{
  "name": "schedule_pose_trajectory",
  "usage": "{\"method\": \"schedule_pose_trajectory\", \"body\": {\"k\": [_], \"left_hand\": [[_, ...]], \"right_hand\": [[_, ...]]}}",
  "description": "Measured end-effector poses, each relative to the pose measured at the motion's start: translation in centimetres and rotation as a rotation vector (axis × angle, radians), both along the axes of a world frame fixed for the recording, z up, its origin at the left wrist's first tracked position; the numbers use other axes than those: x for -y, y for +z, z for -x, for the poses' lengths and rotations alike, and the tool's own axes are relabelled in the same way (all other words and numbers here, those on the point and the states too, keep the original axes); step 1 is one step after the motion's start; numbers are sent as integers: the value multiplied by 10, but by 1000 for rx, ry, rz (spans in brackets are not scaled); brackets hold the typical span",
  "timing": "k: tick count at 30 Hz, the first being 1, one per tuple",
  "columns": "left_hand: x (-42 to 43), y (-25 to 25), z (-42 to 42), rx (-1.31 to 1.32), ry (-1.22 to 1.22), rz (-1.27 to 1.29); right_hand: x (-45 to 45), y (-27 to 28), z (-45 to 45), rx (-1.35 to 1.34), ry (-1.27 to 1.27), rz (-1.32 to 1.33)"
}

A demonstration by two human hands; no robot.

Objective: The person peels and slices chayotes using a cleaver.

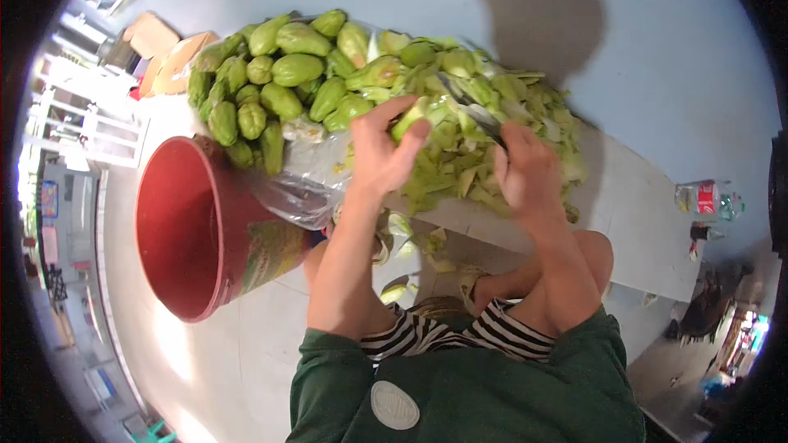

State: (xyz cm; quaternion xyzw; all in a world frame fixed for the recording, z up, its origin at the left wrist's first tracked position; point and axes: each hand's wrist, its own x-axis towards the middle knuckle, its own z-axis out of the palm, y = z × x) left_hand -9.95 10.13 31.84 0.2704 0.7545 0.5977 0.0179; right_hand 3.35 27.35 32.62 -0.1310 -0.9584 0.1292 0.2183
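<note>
My left hand point(382, 152) is closed around a pale green, partly peeled chayote point(408, 120), its fingers curled over the top. In my right hand point(528, 168) is a knife point(478, 115), its blade pointing up and left toward the chayote; the two look slightly apart. Beneath both hands spreads a heap of green chayote peelings point(460, 172). Whole unpeeled chayotes point(297, 70) lie piled on clear plastic to the left of the peelings.
A large red bucket point(176, 234) lies tilted at the left, its mouth facing me. Between my legs, a container point(398, 267) holds pale pieces. Cardboard boxes point(176, 61) lie behind the pile. A plastic bottle with a red label point(707, 198) is at the far right.
</note>
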Motion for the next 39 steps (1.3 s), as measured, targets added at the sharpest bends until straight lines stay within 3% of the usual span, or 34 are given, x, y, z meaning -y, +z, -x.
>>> {"method": "schedule_pose_trajectory", "body": {"k": [3, 12, 16, 24, 27, 29, 36, 39], "left_hand": [[-4, -3, 0, -121, 31, -28], [-7, -2, 3, 74, -64, -172], [-9, -5, 4, -36, -22, -176], [-6, -6, 6, -36, -10, -118], [-5, -4, 5, -32, -2, -116], [-5, -5, -1, -53, 20, -104], [-7, -1, 2, 51, -8, -162], [-3, -4, 6, -107, 67, -152]], "right_hand": [[7, 5, -1, -21, 34, 39], [8, 5, 3, -73, -4, 157], [13, 2, 0, -76, -15, 271], [15, 12, -9, -464, 78, 220], [4, 7, -3, -368, 64, 162], [1, 4, 4, 96, -86, 151], [9, 6, 3, -11, -18, 176], [5, -1, -2, 3, -19, 141]]}}
